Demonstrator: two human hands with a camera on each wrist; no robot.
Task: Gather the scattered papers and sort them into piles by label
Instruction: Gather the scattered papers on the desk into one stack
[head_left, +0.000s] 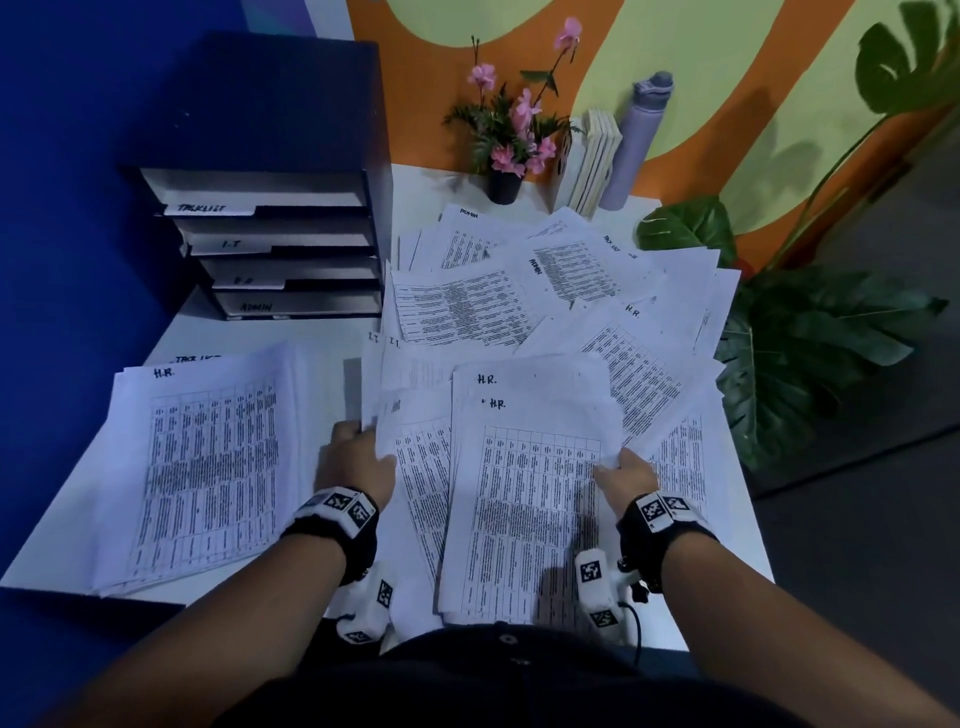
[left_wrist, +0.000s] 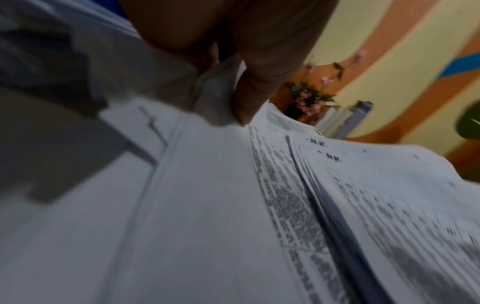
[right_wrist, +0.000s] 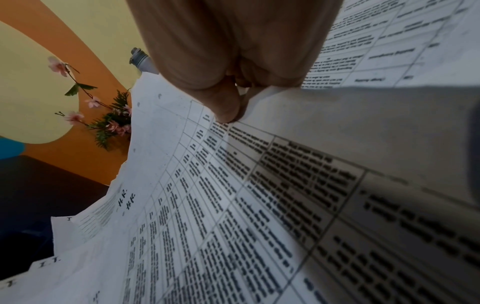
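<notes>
Right now the right hand is pinching the right edge of the H.R. sheets, thumb on top and fingers underneath, as the right wrist view is showing clearly. Just across those sheets, the left hand is curling its fingers round the left edge of a neighbouring sheet; its label is too smudged to read, and the blurred left wrist view is not helping, so it may or may not belong with what the right hand is holding.

Judging by this, the sorting step is under way: H.R. pages are being pulled out of the scattered papers lying beyond both grips. Well to the left of the left hand an H.R. pile is already sitting on the desk, so the next move is likely calling for a carry leftward across the body. That will need the loose sheets squared first, since thin paper held at one edge is sagging and could slide apart.
</notes>
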